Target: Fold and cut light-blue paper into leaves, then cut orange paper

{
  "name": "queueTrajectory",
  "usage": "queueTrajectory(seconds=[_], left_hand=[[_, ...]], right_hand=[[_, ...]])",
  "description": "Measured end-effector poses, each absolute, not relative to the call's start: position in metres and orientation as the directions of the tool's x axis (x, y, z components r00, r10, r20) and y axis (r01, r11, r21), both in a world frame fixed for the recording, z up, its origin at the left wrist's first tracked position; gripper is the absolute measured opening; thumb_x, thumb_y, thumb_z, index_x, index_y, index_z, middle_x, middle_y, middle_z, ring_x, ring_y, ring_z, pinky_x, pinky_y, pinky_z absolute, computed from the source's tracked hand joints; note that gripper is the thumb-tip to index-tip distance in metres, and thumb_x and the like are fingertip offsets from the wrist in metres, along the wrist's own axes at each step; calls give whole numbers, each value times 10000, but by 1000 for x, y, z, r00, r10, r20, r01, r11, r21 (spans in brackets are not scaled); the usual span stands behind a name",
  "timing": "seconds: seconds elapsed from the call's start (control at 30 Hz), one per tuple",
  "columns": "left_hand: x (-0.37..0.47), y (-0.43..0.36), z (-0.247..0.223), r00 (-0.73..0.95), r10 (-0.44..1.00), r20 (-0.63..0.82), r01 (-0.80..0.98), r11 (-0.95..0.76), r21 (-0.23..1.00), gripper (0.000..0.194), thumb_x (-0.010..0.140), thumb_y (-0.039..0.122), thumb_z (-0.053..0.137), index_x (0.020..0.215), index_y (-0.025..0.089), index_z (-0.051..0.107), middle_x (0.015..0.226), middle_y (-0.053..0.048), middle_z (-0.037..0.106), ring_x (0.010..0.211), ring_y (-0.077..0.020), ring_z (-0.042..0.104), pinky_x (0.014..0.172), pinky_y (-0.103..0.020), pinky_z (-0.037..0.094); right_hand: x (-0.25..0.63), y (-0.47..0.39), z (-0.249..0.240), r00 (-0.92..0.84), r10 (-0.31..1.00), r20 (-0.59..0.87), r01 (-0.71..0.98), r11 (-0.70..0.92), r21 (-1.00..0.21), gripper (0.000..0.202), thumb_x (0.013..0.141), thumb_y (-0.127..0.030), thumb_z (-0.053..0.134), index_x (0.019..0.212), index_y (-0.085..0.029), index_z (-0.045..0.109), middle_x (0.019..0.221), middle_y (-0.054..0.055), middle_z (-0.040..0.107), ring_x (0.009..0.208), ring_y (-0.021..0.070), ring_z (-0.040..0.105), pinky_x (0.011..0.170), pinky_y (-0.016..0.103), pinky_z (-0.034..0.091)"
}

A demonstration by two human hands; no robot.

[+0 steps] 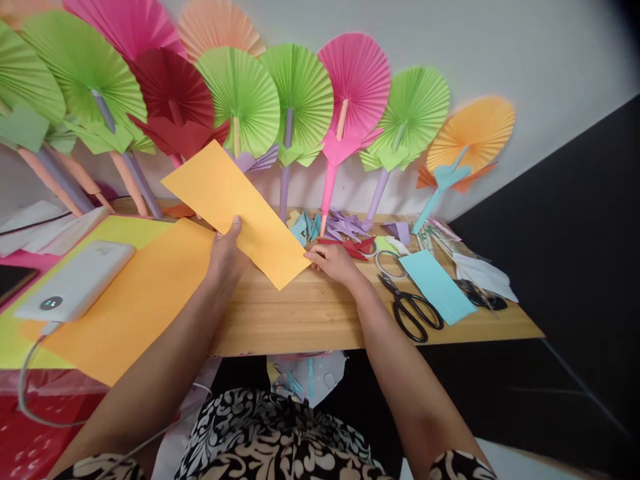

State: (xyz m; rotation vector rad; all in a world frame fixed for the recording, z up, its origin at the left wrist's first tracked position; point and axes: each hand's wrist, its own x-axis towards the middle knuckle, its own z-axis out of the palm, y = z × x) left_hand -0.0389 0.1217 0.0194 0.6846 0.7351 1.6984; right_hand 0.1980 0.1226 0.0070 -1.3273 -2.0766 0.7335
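Observation:
An orange-yellow paper rectangle (240,213) is held up at a slant above the wooden table (290,313). My left hand (227,252) grips its lower left edge, the thumb lying on top and the fingers hidden beneath. At the right corner of the paper, my right hand (333,261) pinches the edge between thumb and fingers. Black-handled scissors (413,310) lie to the right of my right hand, beside a light blue paper strip (438,287) and a roll of tape (391,264).
Pleated paper fans (295,93) on rolled paper handles lean along the wall. Large orange sheets (150,287) and a white power bank (77,280) with a cable lie at left. Paper scraps (345,225) lie at the table's back; a bag (313,377) sits below its front edge.

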Motion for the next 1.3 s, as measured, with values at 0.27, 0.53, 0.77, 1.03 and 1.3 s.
queueTrajectory(seconds=[0.27,0.53,0.77,1.03,1.3], left_hand=[[-34,122,22,-214,975,57,-648,-186,739,358,885,286,668,1234,270,591,1281,-17,674,1369,-213,483,1107,-375,468],[-28,117,26,-228,967,-113,-656,-67,752,198,899,264,647,1094,236,668,1238,15,695,1298,-225,550,1009,-333,549],[-26,119,20,-239,958,-157,-615,-24,788,197,869,281,671,1055,217,672,1113,-12,735,1164,-241,640,929,-328,589],[-29,116,29,-197,941,-275,-621,98,778,200,900,348,617,984,172,661,756,-11,716,686,-180,699,765,-299,616],[-31,114,36,-193,924,-330,-659,127,741,229,905,356,605,1019,166,662,687,-14,698,729,-218,712,823,-331,605]], right_hand=[[305,18,32,-112,970,215,877,198,-437,169,883,-348,559,803,-271,686,833,53,702,787,249,614,716,361,411],[363,-40,2,-3,965,262,926,101,-363,282,863,-343,580,1117,-292,693,1112,107,710,1048,341,633,899,504,489],[331,-38,4,68,976,208,887,36,-460,422,817,-293,613,1239,-271,605,1091,98,692,992,301,653,867,449,519],[296,-23,15,-3,908,-419,-244,-407,-880,429,778,-559,661,1112,-290,668,988,99,677,741,213,613,469,280,437],[254,-33,36,-240,862,-446,-523,-502,-689,564,686,-726,698,1055,-299,714,959,99,661,667,172,512,425,235,300]])
